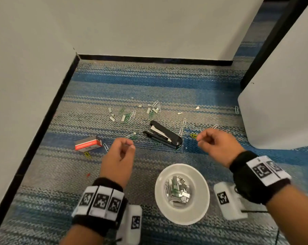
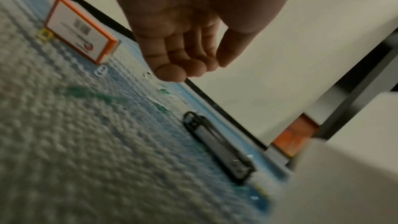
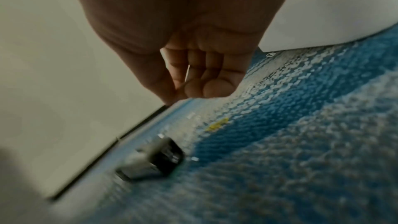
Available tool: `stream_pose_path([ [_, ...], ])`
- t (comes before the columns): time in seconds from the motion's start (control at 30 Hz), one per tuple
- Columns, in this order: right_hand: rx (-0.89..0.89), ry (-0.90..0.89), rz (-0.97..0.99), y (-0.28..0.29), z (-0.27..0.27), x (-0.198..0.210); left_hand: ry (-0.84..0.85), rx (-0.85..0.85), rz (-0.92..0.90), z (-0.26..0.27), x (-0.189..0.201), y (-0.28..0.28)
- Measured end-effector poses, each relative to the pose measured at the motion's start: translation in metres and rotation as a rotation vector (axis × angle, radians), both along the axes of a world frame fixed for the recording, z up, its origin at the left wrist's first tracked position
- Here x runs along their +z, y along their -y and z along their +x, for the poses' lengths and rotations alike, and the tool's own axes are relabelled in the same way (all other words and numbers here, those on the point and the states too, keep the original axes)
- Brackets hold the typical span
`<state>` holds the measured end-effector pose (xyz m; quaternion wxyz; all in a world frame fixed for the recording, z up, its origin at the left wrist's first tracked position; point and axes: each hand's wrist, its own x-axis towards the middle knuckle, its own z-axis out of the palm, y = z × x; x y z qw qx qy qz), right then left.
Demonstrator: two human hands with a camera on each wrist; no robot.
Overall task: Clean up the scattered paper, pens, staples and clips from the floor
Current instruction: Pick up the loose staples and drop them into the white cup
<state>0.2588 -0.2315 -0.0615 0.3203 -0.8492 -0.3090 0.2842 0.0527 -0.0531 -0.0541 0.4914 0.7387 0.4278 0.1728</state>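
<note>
Your fingers are curled in on both sides: the left hand (image 1: pixel 120 152) hovers above the carpet (image 1: pixel 43 174) with fingertips (image 2: pixel 172 72) bunched toward the thumb, and the left wrist view shows a tiny glint between them, but you can't tell whether that is a staple or nothing at all; the right hand (image 1: pixel 215 144) has thumb and forefinger drawn together, and the right wrist view shows a thin pale sliver running along the fingers (image 3: pixel 206 81), possibly a paper clip, though it is too blurred to call. The white bowl (image 1: pixel 199 177) sits on the floor between your wrists, already holding a heap of staples, so the collecting is well under way. Plenty is left out there: loose staples and clips (image 1: pixel 132 112) scattered well ahead near the wall, a yellow clip (image 1: pixel 193 136) just beside your right fingertips, a white clip (image 1: pixel 105 147) next to the red staple box (image 1: pixel 88 143), another yellow clip (image 1: pixel 87 154) below the box, and the black stapler (image 1: pixel 163 135) lying open in the middle. Next, judging from this, either hand needs a fine pinch flat against the pile, since thin wire will snag in the carpet loops, then a short carry back over the bowl
</note>
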Motion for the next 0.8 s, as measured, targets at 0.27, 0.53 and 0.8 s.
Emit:
stream_pose_path([
  [0.27, 0.392, 0.268, -0.2, -0.068, 0.025, -0.016, -0.453, -0.238, 0.351, 0.046, -0.03, -0.063],
  [0.53, 0.382, 0.312, -0.181, -0.145, 0.057, -0.016, -0.519, -0.262, 0.363, 0.065, -0.037, -0.083],
  [0.8, 0.509, 0.306, -0.258, -0.183, 0.056, -0.033, -0.319, -0.059, 0.183, 0.055, -0.049, -0.083],
])
